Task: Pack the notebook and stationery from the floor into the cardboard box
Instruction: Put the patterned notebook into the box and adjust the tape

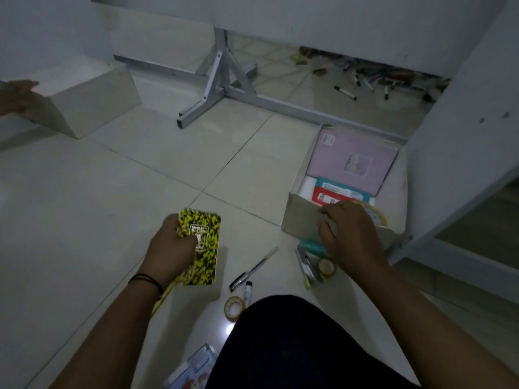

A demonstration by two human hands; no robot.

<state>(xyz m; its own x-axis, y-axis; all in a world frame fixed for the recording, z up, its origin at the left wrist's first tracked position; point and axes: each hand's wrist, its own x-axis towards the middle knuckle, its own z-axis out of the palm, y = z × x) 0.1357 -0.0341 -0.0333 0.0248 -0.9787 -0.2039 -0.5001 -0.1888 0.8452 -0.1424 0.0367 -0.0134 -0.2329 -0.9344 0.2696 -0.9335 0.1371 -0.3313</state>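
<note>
**Notebook in the left hand, box steadied by the right**

Notebook and loose stationery are spread over a pale tiled floor (140, 178), with the cardboard box (302, 217) open to the right, close against a white cabinet (463, 122). Inside the box a lilac book (354, 161) lies at the far end, and nearer are a teal packet (341, 188) and a red one (327, 196). A grey metal frame (222, 80) stands on the floor beyond, and far off under the wall lies a scatter of markers (365, 82). At the far left a white block (84, 94) sits with someone else's hand on its edge.

The yellow-and-black notebook (203, 248) is near the middle, left of the box, gripped along its left edge by the left hand (171, 248), thumb curled over the cover. The right hand (351, 234) has its fingers curled over the box's near wall, pinching it.

Between knee and box lie a pen (254, 269), a stapler (303, 261), a small tape roll (326, 267), another tape roll (233, 308) nearer, and a glue stick (248, 290) just beside it.
</note>
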